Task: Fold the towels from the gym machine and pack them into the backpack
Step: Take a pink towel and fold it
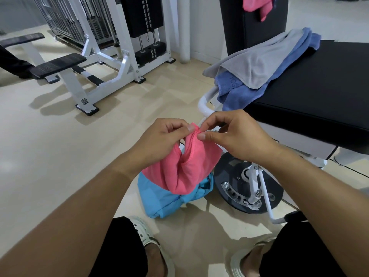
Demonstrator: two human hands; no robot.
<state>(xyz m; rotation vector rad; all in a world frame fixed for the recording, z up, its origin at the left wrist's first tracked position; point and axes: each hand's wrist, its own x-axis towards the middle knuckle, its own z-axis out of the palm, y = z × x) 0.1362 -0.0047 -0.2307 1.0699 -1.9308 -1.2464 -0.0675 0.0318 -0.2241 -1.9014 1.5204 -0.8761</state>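
Head view: both hands meet at the top edge of a pink towel, held up in the air over a blue backpack that lies on the floor between the feet. The left hand pinches the edge between thumb and fingers, and the right hand pinches it just beside, thumb and forefinger touching the same bunched hem. From that pinch the towel hangs straight down, doubled into two lobes, so its long axis runs vertically and its lower end points at the backpack, nearly touching it. Both hands are about equally near the towel; the backpack sits directly below them, slightly nearer the left foot. Whether its mouth is open I cannot tell, as the towel covers it. To the right, a grey towel and a blue towel lie draped on the black surface, well apart from the hands, and another pink towel hangs higher behind.
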